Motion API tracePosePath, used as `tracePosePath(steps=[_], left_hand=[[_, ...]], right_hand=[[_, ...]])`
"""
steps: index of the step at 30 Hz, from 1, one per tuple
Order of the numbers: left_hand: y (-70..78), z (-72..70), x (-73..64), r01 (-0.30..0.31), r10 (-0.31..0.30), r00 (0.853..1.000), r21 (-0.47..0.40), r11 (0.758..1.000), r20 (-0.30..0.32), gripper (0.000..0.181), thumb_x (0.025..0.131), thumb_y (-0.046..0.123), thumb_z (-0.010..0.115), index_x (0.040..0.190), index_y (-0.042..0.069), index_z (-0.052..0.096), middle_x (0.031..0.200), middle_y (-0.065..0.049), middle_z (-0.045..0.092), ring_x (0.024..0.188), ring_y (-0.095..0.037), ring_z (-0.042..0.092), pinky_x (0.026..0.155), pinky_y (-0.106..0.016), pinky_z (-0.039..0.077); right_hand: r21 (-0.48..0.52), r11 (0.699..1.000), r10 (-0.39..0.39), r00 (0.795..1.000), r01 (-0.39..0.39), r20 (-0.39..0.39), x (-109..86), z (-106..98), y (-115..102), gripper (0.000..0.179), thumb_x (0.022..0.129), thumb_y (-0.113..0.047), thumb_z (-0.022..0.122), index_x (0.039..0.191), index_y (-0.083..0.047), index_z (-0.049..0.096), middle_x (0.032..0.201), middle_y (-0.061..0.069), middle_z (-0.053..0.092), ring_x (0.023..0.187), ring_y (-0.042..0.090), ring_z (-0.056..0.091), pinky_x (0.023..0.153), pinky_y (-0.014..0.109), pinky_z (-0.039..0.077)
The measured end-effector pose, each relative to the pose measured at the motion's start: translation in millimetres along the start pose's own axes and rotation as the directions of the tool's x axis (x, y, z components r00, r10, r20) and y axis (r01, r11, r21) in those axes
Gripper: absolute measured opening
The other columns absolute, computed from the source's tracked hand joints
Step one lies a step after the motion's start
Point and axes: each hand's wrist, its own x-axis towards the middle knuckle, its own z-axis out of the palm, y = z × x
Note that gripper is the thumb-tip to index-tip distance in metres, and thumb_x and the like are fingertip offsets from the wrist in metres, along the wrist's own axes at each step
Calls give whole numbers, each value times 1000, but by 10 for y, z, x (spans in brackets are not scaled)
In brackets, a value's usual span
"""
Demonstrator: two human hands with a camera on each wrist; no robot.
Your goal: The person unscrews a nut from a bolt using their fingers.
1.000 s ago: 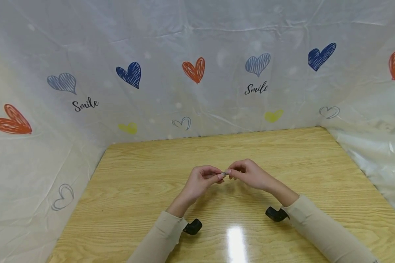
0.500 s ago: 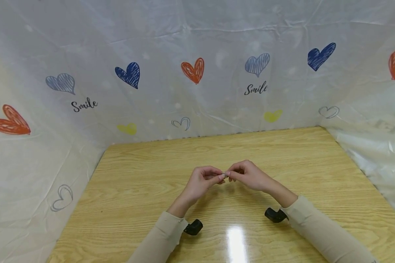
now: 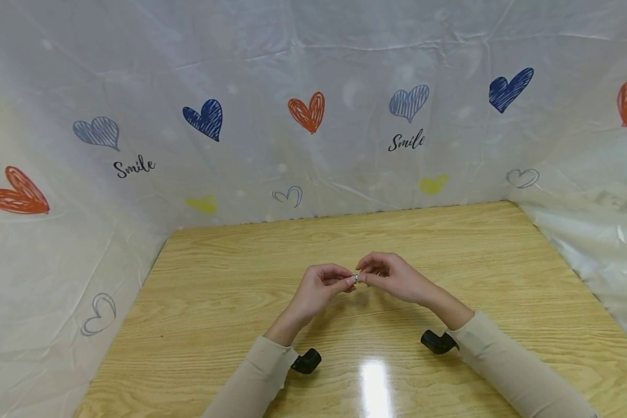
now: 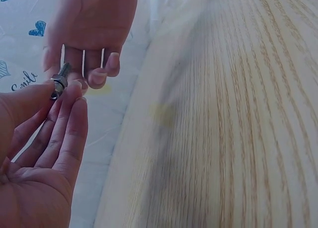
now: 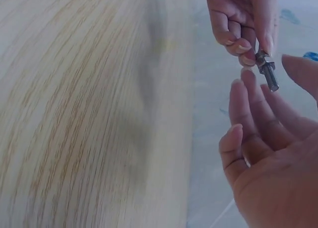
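Observation:
A small metal bolt (image 5: 272, 80) carries a hex nut (image 4: 60, 80) on its thread, close to the head end. My left hand (image 3: 313, 293) pinches the bolt's head between thumb and fingertips, above the table. The threaded end sticks out toward my right hand (image 3: 401, 281). In the right wrist view that hand's fingers are loosely bent under the bolt, and its thumb (image 5: 301, 73) stands apart from the nut. Part of the bolt's head is covered by the left fingers.
Below both hands lies a wood-grain table (image 3: 230, 302). A pale sheet printed with hearts (image 3: 305, 110) hangs behind it and at both sides. Black wrist-worn cameras (image 3: 307, 361) stick out from the sleeves.
The right fingers and thumb, earlier closed on the bolt's end, have spread apart and let go of it. The left hand keeps its hold in the same place.

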Motion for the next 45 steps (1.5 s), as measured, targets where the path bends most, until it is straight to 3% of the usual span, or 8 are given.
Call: tracePosePath(steps=[6, 15, 22, 29, 33, 36, 40, 45], left_hand=[[6, 3, 1, -6, 6, 1000, 1, 1000, 5, 16, 97, 10, 72, 108, -1, 75, 107, -16, 75, 102, -46, 70, 93, -56, 59], [1, 8, -9, 6, -6, 1000, 2, 1000, 4, 17, 97, 12, 72, 109, -1, 75, 107, -15, 75, 102, -46, 70, 93, -54, 60], [23, 23, -12, -3, 3, 1000, -9, 1000, -1, 16, 97, 9, 72, 109, -2, 75, 107, -17, 75, 102, -46, 70, 93, -55, 59], [22, 30, -9, 5, -6, 1000, -20, 1000, -23, 15, 97, 6, 72, 108, -3, 75, 103, -15, 75, 100, -43, 71, 93, -55, 59], [23, 23, -11, 2, -3, 1000, -19, 1000, -21, 15, 97, 6, 72, 108, -3, 75, 105, -16, 75, 99, -41, 72, 93, -56, 59], [19, 25, -12, -5, 5, 1000, -18, 1000, -10, 16, 97, 7, 72, 109, -3, 74, 107, -17, 74, 102, -45, 70, 94, -55, 59], [10, 32, -8, -10, 10, 1000, -10, 1000, -1, 16, 97, 7, 72, 109, -3, 74, 109, -18, 74, 101, -44, 71, 94, -54, 59], [14, 40, -9, -8, 8, 1000, 8, 1000, -1, 16, 97, 8, 72, 110, -2, 75, 110, -17, 74, 99, -41, 72, 93, -53, 59]], right_hand=[[0, 1000, 11, 1000, -11, 10, 6, 2, 14, 26, 107, -28, 58, 113, -9, 74, 100, 9, 74, 93, 40, 67, 78, 57, 57], [17, 1000, 26, 999, -27, 34, 5, 15, 37, 25, 108, -28, 57, 107, -13, 77, 96, 13, 74, 91, 41, 67, 68, 36, 54], [38, 999, 6, 1000, -7, 28, -8, 19, 12, 20, 105, -22, 61, 112, -8, 74, 100, 9, 74, 94, 43, 67, 79, 57, 58], [51, 998, -22, 1000, 21, 18, -22, 6, 2, 19, 99, -15, 70, 116, -5, 70, 108, 10, 71, 98, 33, 68, 80, 34, 58], [72, 997, -24, 1000, 23, 9, -31, -2, -17, 21, 100, -15, 69, 118, -5, 69, 110, 13, 71, 97, 41, 68, 77, 45, 60], [35, 999, -9, 1000, 9, -11, -13, 7, -3, 21, 104, -23, 65, 115, -7, 72, 104, 12, 72, 91, 43, 68, 74, 49, 59], [-32, 999, 24, 1000, -25, -16, 21, 32, 15, 34, 107, -34, 58, 100, -5, 76, 87, 15, 72, 77, 42, 65, 60, 35, 55], [-40, 998, 38, 999, -38, -4, 31, 48, 0, 40, 108, -31, 56, 91, 0, 75, 79, 17, 71, 73, 43, 62, 56, 26, 47]])
